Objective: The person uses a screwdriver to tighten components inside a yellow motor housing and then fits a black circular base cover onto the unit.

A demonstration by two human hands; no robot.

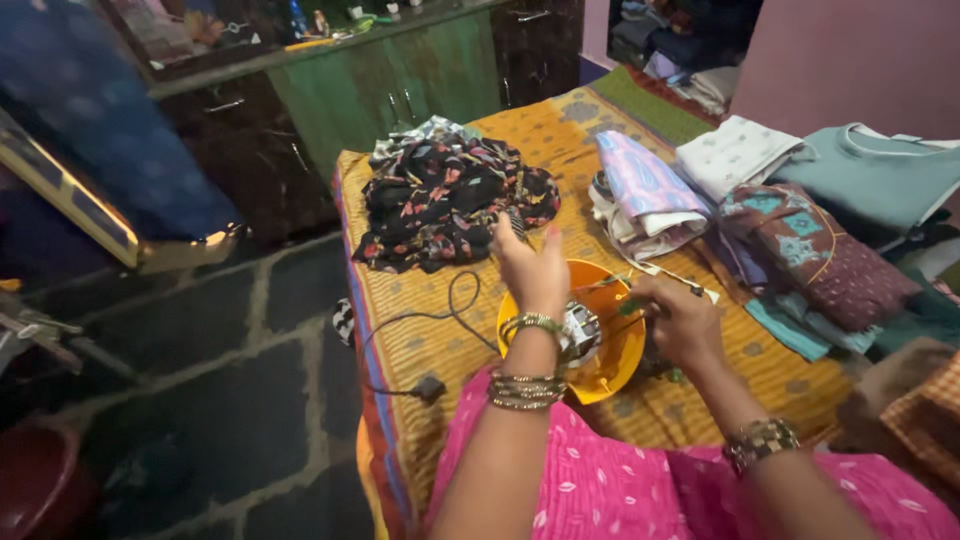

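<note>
Head camera looks steeply down, close over the bed (420, 340)

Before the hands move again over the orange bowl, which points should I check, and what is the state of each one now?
1. Left hand has a grip: ok, it is raised above the orange bowl, fingers closed on a small dark thing; what it is, cannot tell.
2. Right hand has a grip: ok, it pinches a thin green-tipped piece at the bowl's right rim.
3. Bowl rests steady: ok, it sits flat on the yellow cloth.
4. Black cable clear of the bowl: not ok, it loops up to the bowl's left edge.
5. Plug free: ok, it lies loose on the cloth.
6. Bowl contents: cannot tell, the wrist hides them.
</note>
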